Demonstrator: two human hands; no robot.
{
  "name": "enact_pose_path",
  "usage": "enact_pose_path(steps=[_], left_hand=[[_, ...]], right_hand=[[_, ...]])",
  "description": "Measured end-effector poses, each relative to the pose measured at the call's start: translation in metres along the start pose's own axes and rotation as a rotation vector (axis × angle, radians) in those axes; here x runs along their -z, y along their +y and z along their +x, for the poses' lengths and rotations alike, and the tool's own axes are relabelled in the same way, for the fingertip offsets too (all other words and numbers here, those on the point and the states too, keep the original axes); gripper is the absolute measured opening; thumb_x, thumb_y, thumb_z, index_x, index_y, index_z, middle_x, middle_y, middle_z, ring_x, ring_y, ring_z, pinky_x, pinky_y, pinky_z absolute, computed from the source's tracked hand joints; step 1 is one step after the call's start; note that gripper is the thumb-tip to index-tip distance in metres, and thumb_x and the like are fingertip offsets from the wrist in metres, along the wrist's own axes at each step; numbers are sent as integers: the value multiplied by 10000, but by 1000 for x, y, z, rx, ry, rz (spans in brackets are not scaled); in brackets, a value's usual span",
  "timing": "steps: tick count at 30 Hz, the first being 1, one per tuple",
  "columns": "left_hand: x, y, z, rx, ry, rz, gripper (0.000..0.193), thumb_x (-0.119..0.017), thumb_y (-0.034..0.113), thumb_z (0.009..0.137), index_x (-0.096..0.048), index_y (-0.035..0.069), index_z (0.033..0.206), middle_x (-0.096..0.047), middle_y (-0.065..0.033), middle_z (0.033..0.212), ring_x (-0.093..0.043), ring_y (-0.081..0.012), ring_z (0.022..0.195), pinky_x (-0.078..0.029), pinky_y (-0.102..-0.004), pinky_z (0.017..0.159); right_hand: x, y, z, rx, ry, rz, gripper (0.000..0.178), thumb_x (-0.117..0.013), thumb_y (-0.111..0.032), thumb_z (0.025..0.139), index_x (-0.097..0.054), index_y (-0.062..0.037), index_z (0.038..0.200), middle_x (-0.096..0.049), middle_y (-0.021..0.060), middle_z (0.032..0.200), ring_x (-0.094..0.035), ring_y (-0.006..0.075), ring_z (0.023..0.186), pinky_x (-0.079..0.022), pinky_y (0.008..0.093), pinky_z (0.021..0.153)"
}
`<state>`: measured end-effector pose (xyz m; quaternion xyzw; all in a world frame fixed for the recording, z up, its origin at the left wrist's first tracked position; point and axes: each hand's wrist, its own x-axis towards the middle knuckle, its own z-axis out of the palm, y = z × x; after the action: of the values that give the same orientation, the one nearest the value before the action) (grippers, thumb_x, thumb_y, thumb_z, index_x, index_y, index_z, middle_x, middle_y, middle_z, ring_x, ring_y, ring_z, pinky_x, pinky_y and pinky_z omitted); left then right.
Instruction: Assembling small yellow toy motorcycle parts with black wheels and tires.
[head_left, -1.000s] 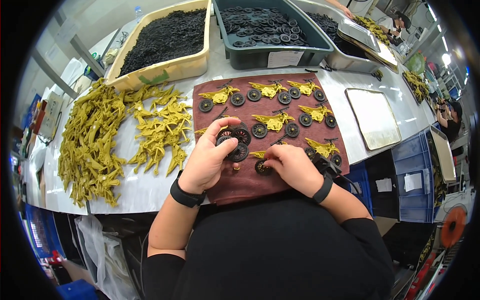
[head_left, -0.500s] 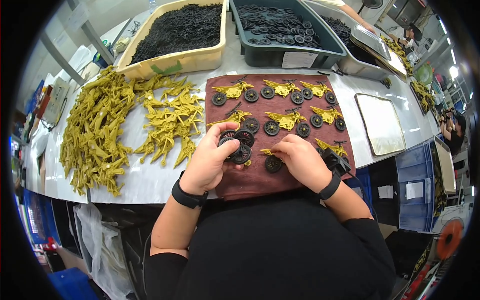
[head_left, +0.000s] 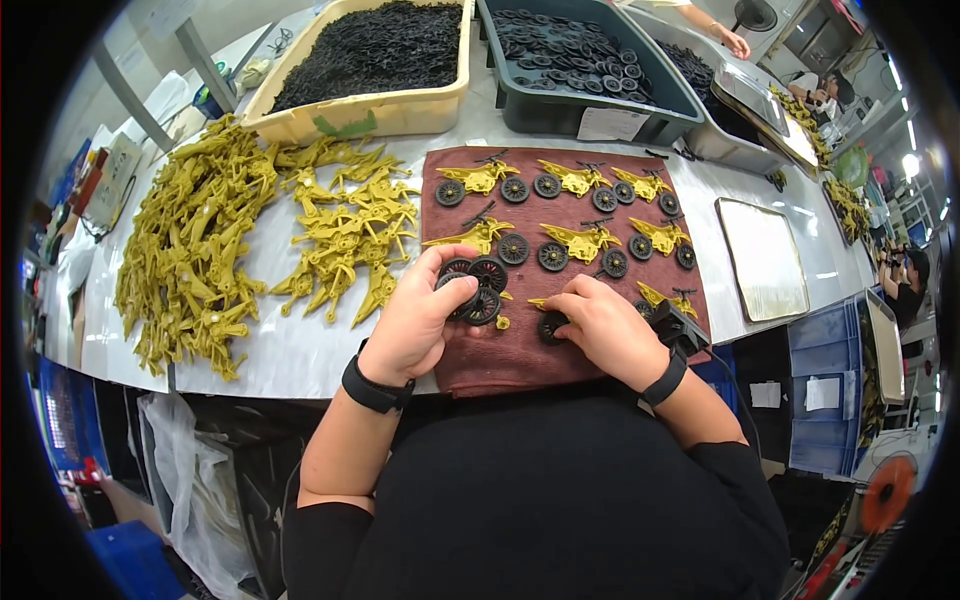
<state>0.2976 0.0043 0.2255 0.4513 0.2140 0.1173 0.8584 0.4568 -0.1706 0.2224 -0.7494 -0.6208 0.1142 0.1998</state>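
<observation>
My left hand (head_left: 408, 318) is closed around several black spoked toy wheels (head_left: 487, 304), held just above the maroon cloth (head_left: 480, 368). To its right, the fingers of my right hand (head_left: 618, 328) pinch a single black wheel (head_left: 549, 326) on the cloth. That wheel lies against a yellow toy motorcycle body (head_left: 538, 302), mostly hidden under my right hand. Farther back on the cloth lie more yellow bodies (head_left: 580, 242) in rows, with wheels (head_left: 552, 257) and thin black handlebar pieces (head_left: 480, 212) beside them. A small yellow tip (head_left: 502, 322) shows next to my left fingers.
Yellow bodies (head_left: 190, 250) are heaped on the left of the table. A cream bin (head_left: 400, 120) of small black parts and a dark green bin (head_left: 540, 112) of wheels stand behind. At right lie a metal tray (head_left: 762, 260) and a black device (head_left: 678, 326); another person's hand (head_left: 735, 42) shows beyond.
My right fingers have come down onto the wheel at the cloth. My left hand keeps its wheels. The view has shifted slightly, and the other person's hand at the back has lifted.
</observation>
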Motion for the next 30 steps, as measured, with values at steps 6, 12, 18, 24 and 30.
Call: enact_pose_path(steps=[6,12,18,24,30], left_hand=[[3,0,0,-2,-1,-33,314,-504,44,889,-400,33,1185,-560,-95,993,-598,-158,782,-531,-288,587],[4,0,1,-10,-3,-34,317,-509,44,889,-400,32,1186,-558,-101,996,-598,-164,788,-533,-289,586],[5,-1,1,-9,-9,-29,309,-521,48,886,-416,37,1176,-570,-91,994,-614,-152,791,-537,-276,578],[4,-5,-2,11,-8,-29,319,-526,61,885,-425,46,1187,-575,-70,997,-613,-125,792,-529,-259,572],[-2,-8,-6,45,-60,55,339,-546,73,875,-445,38,1197,-563,-67,1002,-589,-124,776,-513,-259,582]], right_hand=[[5,-3,2,15,21,61,271,-667,-62,733,-622,-31,999,-539,100,900,-562,290,881,-463,377,790],[0,-6,0,39,-33,-5,263,-654,-71,741,-633,-33,1001,-541,101,903,-555,278,896,-459,366,796],[-1,-10,1,34,-30,-58,268,-638,-60,739,-636,-35,1006,-528,99,894,-544,276,900,-456,364,793],[-4,-13,7,0,33,45,256,-632,-99,789,-606,-20,1031,-534,120,880,-554,286,865,-464,373,768],[-6,-24,36,-97,186,552,201,-646,-98,823,-576,11,976,-629,134,857,-633,249,738,-503,319,654]])
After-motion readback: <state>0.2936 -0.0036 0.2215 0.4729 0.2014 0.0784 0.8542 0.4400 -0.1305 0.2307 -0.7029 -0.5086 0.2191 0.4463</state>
